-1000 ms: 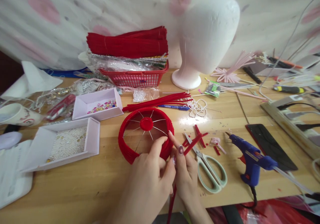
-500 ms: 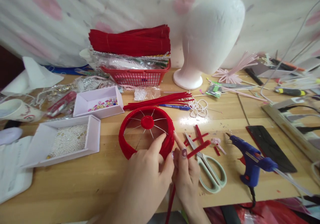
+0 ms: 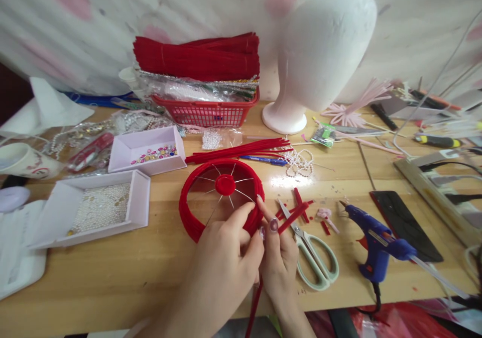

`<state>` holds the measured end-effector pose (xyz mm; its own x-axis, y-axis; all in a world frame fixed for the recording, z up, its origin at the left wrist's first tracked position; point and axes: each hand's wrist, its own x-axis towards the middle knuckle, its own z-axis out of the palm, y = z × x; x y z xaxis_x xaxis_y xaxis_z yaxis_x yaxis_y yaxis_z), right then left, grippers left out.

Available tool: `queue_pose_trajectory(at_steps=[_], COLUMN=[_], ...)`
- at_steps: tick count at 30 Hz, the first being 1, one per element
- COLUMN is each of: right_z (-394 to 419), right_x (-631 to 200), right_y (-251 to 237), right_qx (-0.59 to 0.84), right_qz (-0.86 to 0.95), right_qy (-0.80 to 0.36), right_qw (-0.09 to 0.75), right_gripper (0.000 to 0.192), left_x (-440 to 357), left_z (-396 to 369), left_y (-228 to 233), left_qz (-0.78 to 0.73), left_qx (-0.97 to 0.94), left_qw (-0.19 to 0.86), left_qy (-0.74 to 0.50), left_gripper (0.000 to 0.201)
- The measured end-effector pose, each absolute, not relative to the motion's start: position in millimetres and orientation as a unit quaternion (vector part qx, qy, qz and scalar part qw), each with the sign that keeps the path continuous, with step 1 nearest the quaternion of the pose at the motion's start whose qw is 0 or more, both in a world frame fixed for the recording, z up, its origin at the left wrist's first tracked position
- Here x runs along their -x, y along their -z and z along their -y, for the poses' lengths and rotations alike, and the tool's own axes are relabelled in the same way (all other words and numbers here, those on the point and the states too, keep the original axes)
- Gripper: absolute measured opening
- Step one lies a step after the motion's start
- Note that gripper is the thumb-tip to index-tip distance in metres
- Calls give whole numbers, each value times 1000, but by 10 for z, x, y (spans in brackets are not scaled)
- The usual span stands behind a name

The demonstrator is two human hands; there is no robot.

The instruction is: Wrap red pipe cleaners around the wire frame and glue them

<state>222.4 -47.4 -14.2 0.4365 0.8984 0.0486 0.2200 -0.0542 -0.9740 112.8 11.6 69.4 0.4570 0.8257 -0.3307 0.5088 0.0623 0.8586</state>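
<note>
A ring wrapped in red chenille stems (image 3: 186,212) lies on the table, with thin wire spokes running to a small red disc (image 3: 225,185) at its middle. My left hand (image 3: 226,262) is closed on the ring's near right side, thumb and index finger at the rim. Beside it, my right hand (image 3: 280,257) pinches a red chenille stem (image 3: 293,217) against the ring's right edge. One end of that stem sticks out to the right; a red length also hangs below the hands. The fingers hide the exact contact. Scissors (image 3: 318,260) lie open just right of my right hand.
A blue glue gun (image 3: 378,247) and a black phone (image 3: 406,225) are at the right. Left are white boxes of beads (image 3: 141,212) and gems (image 3: 181,149). Behind stand a red basket (image 3: 211,112) and a white foam head (image 3: 327,51). Red stems (image 3: 241,149) lie beyond the ring.
Both hands keep their grip at the ring's right edge. The stem's free end has shifted slightly up and left. The view has moved a little.
</note>
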Motion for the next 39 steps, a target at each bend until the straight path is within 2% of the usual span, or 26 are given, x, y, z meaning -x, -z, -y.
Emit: queue_pose_trajectory(at_steps=[13, 19, 24, 27, 30, 34, 37, 39], right_z=[454, 483, 602, 649, 660, 715, 806, 857], right_x=[-2214, -2251, -2298, -2258, -2181, -2166, -2227, -2254], right_y=[166, 105, -37, -210, -359, -374, -273, -199], right_qx=[639, 647, 662, 662, 620, 619, 624, 611], right_qz=[401, 419, 414, 497, 603, 643, 644, 650], right_qy=[-353, -297, -247, -194, -158, -100, -50, -40], right_qw=[554, 563, 573, 527, 477, 440, 440, 450], right_gripper=[43, 48, 63, 52, 40, 27, 33, 43], left_x=[-1134, -997, -702, -539, -392, -134, 67, 151], left_z=[-129, -98, -2, 41, 54, -18, -110, -155], left_y=[-717, -720, -798, -782, -693, -507, -322, -198], left_qz=[-495, -453, -469, -477, -466, -481, -461, -416], left_qx=[-677, -683, -643, -593, -565, -637, -727, -773], left_qw=[522, 547, 568, 609, 629, 501, 326, 203], left_qy=[-156, -173, -209, -222, -261, -334, -390, -434], left_gripper=[54, 59, 26, 30, 15, 23, 14, 16])
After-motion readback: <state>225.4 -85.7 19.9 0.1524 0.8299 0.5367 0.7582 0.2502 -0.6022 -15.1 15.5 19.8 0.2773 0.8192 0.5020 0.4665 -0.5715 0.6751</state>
